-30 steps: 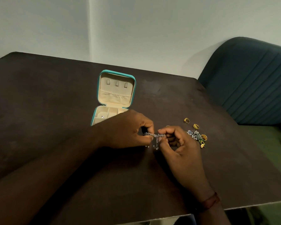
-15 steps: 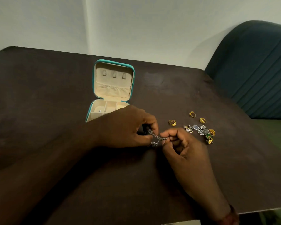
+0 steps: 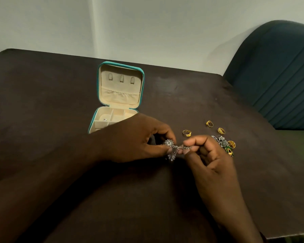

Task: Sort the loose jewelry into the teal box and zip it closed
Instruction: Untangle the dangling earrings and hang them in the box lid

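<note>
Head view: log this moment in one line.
hands: left and right pinch silver chain | box: open, stud inside | rings loose on table

Open box (image 3: 120, 95) mid-table (image 3: 42, 102); rings (image 3: 187, 132) right of it; chair (image 3: 277, 76) behind table's right edge.

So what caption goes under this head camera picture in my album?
Both hands, left and right, pinch a silver jewelry piece beside the open teal box.

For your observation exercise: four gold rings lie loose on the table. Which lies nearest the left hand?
The leftmost ring, lying alone just beyond the right hand's knuckles; the other three sit farther right.
</note>
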